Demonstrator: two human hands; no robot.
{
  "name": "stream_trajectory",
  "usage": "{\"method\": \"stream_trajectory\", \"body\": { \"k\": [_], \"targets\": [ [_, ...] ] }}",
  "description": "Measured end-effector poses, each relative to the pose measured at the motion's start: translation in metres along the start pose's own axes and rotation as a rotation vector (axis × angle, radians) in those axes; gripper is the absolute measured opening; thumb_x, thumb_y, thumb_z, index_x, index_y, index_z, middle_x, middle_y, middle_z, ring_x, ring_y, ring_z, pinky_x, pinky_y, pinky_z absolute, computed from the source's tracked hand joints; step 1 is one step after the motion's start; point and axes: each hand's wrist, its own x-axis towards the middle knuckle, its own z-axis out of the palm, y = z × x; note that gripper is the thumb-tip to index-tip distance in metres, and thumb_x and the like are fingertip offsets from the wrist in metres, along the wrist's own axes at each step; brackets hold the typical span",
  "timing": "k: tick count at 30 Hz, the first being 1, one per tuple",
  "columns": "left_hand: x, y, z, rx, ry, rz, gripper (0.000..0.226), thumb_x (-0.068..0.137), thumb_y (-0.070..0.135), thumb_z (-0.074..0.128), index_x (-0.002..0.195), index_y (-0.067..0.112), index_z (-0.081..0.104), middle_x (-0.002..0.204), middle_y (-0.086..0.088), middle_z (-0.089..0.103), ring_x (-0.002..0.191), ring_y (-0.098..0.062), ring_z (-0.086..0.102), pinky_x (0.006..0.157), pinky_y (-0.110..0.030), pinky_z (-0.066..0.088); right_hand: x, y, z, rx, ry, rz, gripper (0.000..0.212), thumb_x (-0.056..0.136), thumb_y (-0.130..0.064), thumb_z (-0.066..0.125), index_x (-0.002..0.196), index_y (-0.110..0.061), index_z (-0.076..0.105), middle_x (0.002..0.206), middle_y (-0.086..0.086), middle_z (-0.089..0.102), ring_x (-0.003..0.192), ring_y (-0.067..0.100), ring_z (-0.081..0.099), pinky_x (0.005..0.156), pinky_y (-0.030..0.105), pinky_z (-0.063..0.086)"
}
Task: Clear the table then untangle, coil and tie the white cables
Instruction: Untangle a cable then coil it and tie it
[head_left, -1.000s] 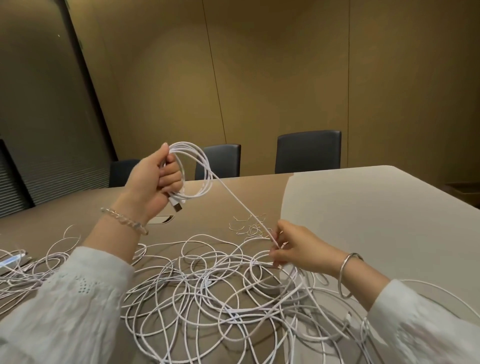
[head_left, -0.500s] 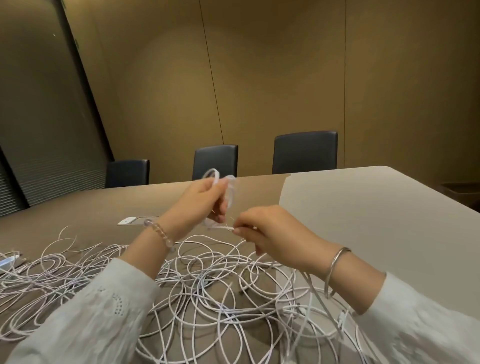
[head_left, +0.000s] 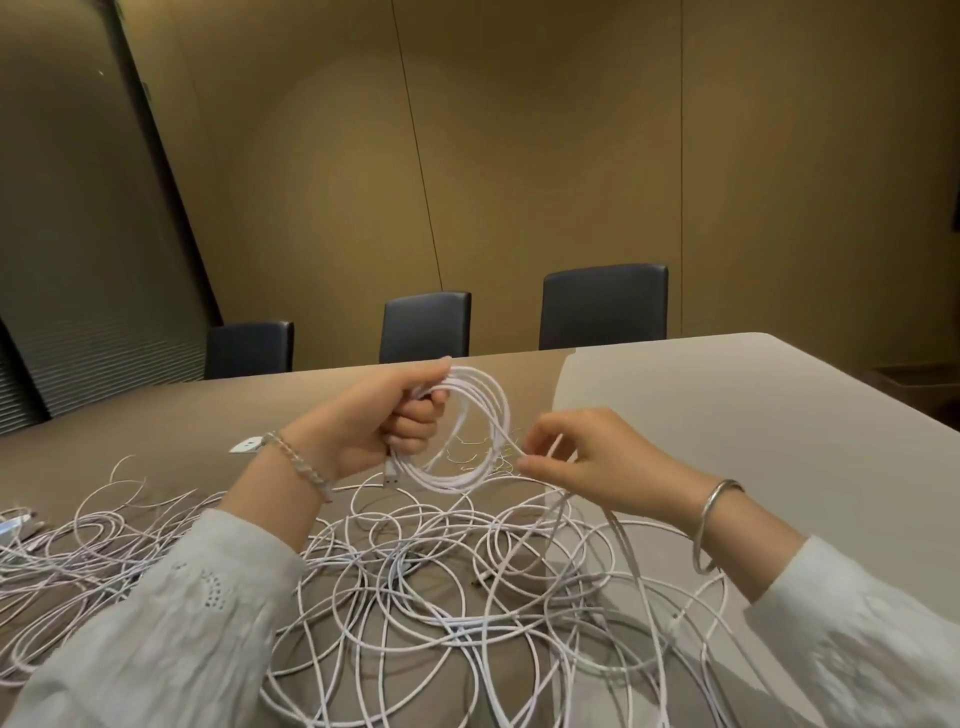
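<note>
- The left hand is raised above the table with its fingers curled tightly around a small coil of white cable, several loops gathered in the fist.
- A metal plug hangs from the coil just below the left hand.
- The right hand, just to the right of the coil, pinches a single strand between thumb and fingertips; that strand runs from the coil down toward the pile below.
- A beaded bracelet sits on the left wrist, a silver bangle on the right, and both arms wear pale sleeves.
- Beneath and in front of both hands, a large tangle of white cables sprawls in overlapping loops across the table, spreading far to the left.
- Beyond the coil, a few thin twist ties lie on the table.
- A small white rectangular object lies just left of the left wrist.
- Beyond the hands, three dark chairs stand at the table's far edge against a tan wall.
</note>
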Motion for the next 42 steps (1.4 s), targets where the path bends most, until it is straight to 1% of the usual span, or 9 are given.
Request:
{"method": "stream_trajectory", "body": {
  "k": [3, 7, 11, 14, 21, 25, 29, 34, 42],
  "targets": [
    [-0.001, 0.007, -0.012, -0.153, 0.041, 0.077, 0.032, 0.086, 0.037, 0.058, 0.066, 0.015, 0.047, 0.047, 0.009, 0.022, 0.033, -0.002, 0.019, 0.033, -0.015, 0.016, -0.004, 0.016, -0.001, -0.036, -0.107, 0.027, 0.010, 0.087, -0.042, 0.067, 0.089, -0.033, 0.068, 0.086, -0.016, 0.067, 0.079, 0.001, 0.062, 0.064, 0.011, 0.046],
    [-0.005, 0.013, -0.027, -0.279, 0.132, 0.166, 0.031, 0.091, 0.031, 0.056, 0.067, 0.014, 0.047, 0.045, 0.009, 0.024, 0.032, -0.002, 0.020, 0.031, -0.014, 0.018, -0.010, 0.030, -0.002, 0.146, -0.114, 0.129, 0.036, 0.092, -0.050, 0.055, 0.090, -0.019, 0.073, 0.080, 0.001, 0.072, 0.074, 0.014, 0.067, 0.072, 0.028, 0.055],
    [-0.003, 0.014, -0.040, -0.322, 0.259, 0.234, 0.037, 0.101, 0.031, 0.046, 0.068, 0.015, 0.042, 0.042, 0.009, 0.024, 0.030, -0.003, 0.019, 0.030, -0.014, 0.017, -0.015, 0.032, -0.006, 0.404, -0.113, 0.209, 0.047, 0.091, -0.052, 0.047, 0.088, -0.014, 0.074, 0.068, -0.005, 0.070, 0.065, 0.011, 0.066, 0.063, 0.013, 0.049],
    [0.000, 0.011, -0.047, -0.346, 0.323, 0.271, 0.038, 0.102, 0.032, 0.045, 0.069, 0.015, 0.042, 0.041, 0.009, 0.024, 0.030, -0.003, 0.020, 0.028, -0.015, 0.021, -0.015, 0.035, -0.006, 0.562, -0.149, 0.233, 0.044, 0.091, -0.045, 0.055, 0.086, -0.005, 0.072, 0.070, 0.008, 0.069, 0.067, 0.021, 0.068, 0.067, 0.021, 0.053],
    [0.004, 0.005, -0.052, -0.328, 0.377, 0.301, 0.037, 0.103, 0.032, 0.045, 0.070, 0.015, 0.044, 0.044, 0.009, 0.024, 0.032, -0.003, 0.020, 0.030, -0.016, 0.020, -0.012, 0.027, -0.007, 0.631, -0.222, 0.281, 0.060, 0.082, -0.066, 0.055, 0.067, -0.009, 0.064, 0.045, -0.005, 0.036, 0.040, 0.012, 0.034, 0.048, 0.025, 0.042],
    [0.004, 0.003, -0.044, -0.278, 0.331, 0.274, 0.036, 0.103, 0.033, 0.046, 0.071, 0.016, 0.044, 0.048, 0.008, 0.021, 0.035, -0.004, 0.018, 0.033, -0.016, 0.016, -0.004, 0.012, -0.006, 0.294, -0.288, 0.278, 0.046, 0.077, -0.052, 0.074, 0.107, -0.018, 0.065, 0.092, -0.003, 0.066, 0.074, 0.011, 0.065, 0.066, 0.026, 0.056],
    [0.006, 0.003, -0.031, -0.255, 0.303, 0.277, 0.036, 0.103, 0.033, 0.045, 0.071, 0.016, 0.044, 0.049, 0.007, 0.020, 0.036, -0.004, 0.017, 0.034, -0.016, 0.015, 0.009, -0.002, 0.009, 0.049, -0.210, 0.236, 0.056, 0.083, -0.042, 0.072, 0.129, -0.013, 0.058, 0.119, 0.000, 0.066, 0.100, 0.012, 0.064, 0.087, 0.021, 0.050],
    [0.008, 0.001, -0.029, -0.303, 0.305, 0.323, 0.037, 0.104, 0.033, 0.043, 0.071, 0.015, 0.044, 0.047, 0.008, 0.022, 0.036, -0.004, 0.018, 0.036, -0.016, 0.015, 0.013, -0.006, 0.033, 0.346, -0.274, 0.299, 0.015, 0.085, -0.012, 0.072, 0.095, 0.000, 0.070, 0.076, 0.004, 0.071, 0.069, 0.016, 0.064, 0.059, 0.016, 0.046],
    [0.013, -0.003, -0.039, -0.341, 0.407, 0.363, 0.037, 0.103, 0.035, 0.044, 0.071, 0.016, 0.045, 0.045, 0.008, 0.025, 0.035, -0.004, 0.020, 0.033, -0.016, 0.021, 0.011, -0.025, 0.048, 0.904, -0.239, 0.275, 0.009, 0.096, -0.001, 0.054, 0.091, -0.007, 0.048, 0.079, 0.012, 0.070, 0.070, 0.024, 0.071, 0.068, 0.030, 0.056]
  ]
}}
